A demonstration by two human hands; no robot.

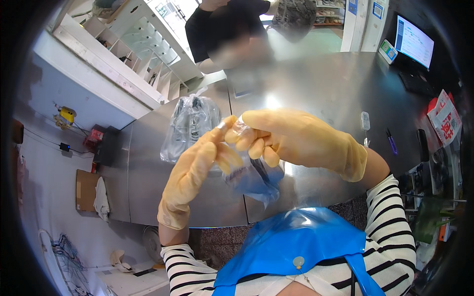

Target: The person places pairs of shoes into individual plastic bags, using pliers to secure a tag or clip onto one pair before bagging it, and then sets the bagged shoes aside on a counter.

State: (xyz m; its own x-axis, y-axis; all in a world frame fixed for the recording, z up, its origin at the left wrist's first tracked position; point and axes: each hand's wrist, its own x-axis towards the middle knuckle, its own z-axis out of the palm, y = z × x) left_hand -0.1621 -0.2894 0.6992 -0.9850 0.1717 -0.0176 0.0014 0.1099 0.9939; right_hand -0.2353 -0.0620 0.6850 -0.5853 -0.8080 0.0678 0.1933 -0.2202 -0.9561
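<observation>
Both my hands wear yellow rubber gloves and meet over the metal counter. My right hand (281,135) pinches the gathered top of a clear plastic bag (255,179). Something with blue and dark parts shows through the bag, but I cannot tell what it is. My left hand (202,159) is close beside the right, its fingers bent at the plastic; whether it grips the bag is unclear. Behind my left hand, a tied clear plastic bag (192,120) with a pair of dark shoes in it rests on the counter.
A person in a black top (229,33) stands across the metal counter (318,88). To the right are a monitor (414,42), a keyboard (416,84), a purple pen (391,141) and a red and white bag (444,118). At the left are a cardboard box (84,190) and white cloth (101,199).
</observation>
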